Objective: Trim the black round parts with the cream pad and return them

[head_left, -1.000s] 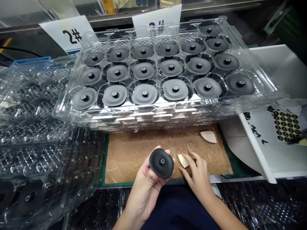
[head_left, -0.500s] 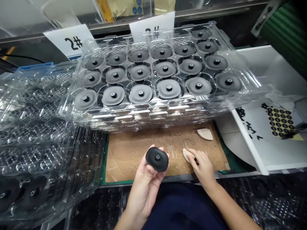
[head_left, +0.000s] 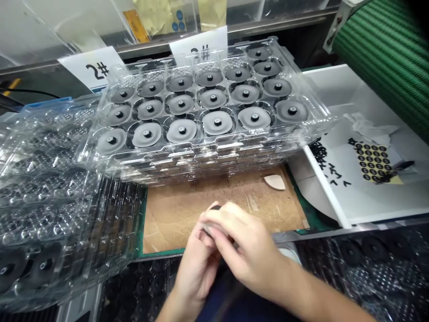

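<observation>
Above the front edge of the cardboard sheet (head_left: 174,219), my left hand (head_left: 196,268) is closed around a black oval disc (head_left: 216,207). Only a dark sliver of the disc shows; its face is covered. My right hand (head_left: 254,246) lies over it with fingers bent and pressed against the disc. The cream pad it pinched is hidden behind the fingers, and its former spot on the cardboard is bare. Another cream pad (head_left: 275,182), wedge-shaped, rests at the cardboard's right side.
Behind the hands stands a stack of clear plastic trays (head_left: 201,150), its top one holding rows of similar black discs (head_left: 217,123). More clear trays (head_left: 60,192) are piled at left. A white bin (head_left: 342,210) at right holds small black parts and a sticker sheet (head_left: 373,162). A green roller (head_left: 385,58) hangs above it.
My right hand has left the cardboard and moved left onto the disc in my left hand, and the pad it pinched is gone from the cardboard. The view has shifted slightly right.
</observation>
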`<move>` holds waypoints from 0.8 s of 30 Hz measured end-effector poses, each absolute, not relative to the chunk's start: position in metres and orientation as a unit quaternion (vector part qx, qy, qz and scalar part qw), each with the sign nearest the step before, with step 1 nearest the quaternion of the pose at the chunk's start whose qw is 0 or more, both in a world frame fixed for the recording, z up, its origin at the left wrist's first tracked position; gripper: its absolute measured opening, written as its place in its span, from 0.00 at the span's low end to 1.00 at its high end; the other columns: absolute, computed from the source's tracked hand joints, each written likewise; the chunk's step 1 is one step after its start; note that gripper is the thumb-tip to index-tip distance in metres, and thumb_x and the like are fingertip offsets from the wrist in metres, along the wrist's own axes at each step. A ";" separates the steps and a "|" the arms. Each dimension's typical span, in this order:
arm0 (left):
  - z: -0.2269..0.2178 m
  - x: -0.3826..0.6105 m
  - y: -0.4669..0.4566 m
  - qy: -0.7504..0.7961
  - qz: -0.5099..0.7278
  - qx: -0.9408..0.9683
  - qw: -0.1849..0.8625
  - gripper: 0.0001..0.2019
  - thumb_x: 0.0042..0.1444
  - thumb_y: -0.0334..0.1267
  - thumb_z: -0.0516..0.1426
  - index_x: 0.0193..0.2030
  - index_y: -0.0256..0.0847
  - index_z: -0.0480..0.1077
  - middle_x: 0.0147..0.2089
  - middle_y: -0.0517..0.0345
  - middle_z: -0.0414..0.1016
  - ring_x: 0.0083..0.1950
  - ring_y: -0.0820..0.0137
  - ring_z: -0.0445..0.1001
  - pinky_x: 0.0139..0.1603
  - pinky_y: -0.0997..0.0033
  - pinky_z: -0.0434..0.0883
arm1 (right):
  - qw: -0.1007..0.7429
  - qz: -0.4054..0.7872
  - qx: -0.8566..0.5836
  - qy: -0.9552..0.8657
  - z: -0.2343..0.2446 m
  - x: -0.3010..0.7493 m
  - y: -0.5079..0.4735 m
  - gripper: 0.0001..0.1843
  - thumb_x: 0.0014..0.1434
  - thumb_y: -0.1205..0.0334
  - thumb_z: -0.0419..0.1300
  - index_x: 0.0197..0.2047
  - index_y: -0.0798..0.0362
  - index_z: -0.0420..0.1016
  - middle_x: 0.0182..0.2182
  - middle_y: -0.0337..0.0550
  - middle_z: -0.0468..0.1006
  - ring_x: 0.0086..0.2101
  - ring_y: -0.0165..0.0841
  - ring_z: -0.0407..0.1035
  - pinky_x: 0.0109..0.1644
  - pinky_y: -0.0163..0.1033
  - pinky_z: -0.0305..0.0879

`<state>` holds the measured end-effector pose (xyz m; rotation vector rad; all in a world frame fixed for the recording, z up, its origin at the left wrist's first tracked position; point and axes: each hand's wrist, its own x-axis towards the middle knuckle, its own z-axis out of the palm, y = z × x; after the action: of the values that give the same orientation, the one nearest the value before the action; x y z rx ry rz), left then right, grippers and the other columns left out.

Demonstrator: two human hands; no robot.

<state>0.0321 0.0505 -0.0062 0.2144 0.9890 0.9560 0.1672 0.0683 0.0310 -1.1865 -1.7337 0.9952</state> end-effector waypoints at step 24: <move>0.010 0.035 0.051 0.441 0.421 0.147 0.779 0.29 0.29 0.42 0.71 0.44 0.46 0.76 0.42 0.56 0.80 0.48 0.60 0.75 0.50 0.66 0.70 | 0.396 0.374 -0.477 -0.690 0.046 0.171 0.062 0.11 0.61 0.73 0.51 0.42 0.57 0.73 0.36 0.43 0.75 0.36 0.28 0.69 0.42 0.31 0.67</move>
<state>0.0353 0.0505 0.0104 0.3177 0.9528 0.9091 0.1706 0.0622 0.0464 -1.2081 -1.7489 0.9473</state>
